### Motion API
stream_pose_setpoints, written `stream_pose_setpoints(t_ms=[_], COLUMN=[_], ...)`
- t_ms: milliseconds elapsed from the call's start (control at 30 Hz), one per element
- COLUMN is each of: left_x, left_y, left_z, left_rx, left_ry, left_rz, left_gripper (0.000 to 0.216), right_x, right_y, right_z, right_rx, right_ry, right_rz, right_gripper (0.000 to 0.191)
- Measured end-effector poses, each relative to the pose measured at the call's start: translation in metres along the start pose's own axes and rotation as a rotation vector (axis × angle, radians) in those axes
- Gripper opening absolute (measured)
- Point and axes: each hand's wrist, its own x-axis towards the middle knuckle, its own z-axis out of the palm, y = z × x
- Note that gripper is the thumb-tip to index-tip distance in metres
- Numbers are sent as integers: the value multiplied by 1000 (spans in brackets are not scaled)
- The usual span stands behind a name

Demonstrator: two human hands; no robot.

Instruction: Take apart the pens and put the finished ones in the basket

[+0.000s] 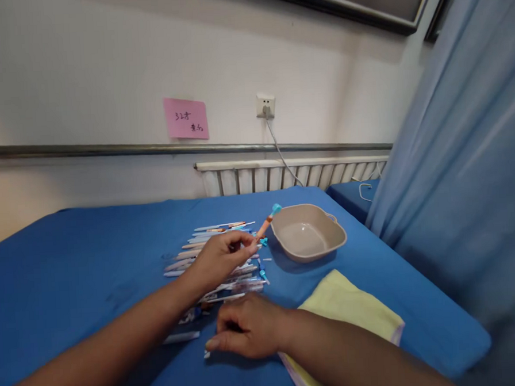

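Observation:
My left hand (228,252) pinches an orange pen (264,228) with a bright blue topper, held at a slant above a pile of pens (194,254). The pens lie roughly side by side on the blue sheet, several with blue ends, and my left hand and forearm hide part of them. My right hand (251,326) is at the near side of the pile, its fingers curled. A small white tip (206,354) shows just below the right thumb; the rest of it is hidden. One pale pen (181,337) lies left of my right hand.
A beige basin (307,233) stands just right of the pile. A folded yellow cloth (353,303) lies partly under my right forearm. A blue curtain (463,165) hangs at the right edge. Behind are a white radiator (248,179) and a plugged-in cable (276,143).

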Motion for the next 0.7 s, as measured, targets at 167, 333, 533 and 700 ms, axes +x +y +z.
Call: stream_pose_setpoints(t_ms=[167, 333, 533, 700], left_x=[65, 113, 137, 151], left_y=[21, 21, 15, 0], left_z=[37, 72, 99, 116], left_rx=[113, 302, 446, 589], left_ry=[-66, -164, -226, -279], left_rz=[150, 196, 178, 121], left_gripper=[31, 28, 18, 15], right_x=[3, 6, 7, 6], right_y=[2, 3, -1, -2], right_z=[-4, -9, -18, -22], right_rx=[-61, -102, -122, -147], right_ry=[-31, -79, -171, -173], right_rz=[15, -11, -29, -39], right_gripper=[35, 38, 47, 49])
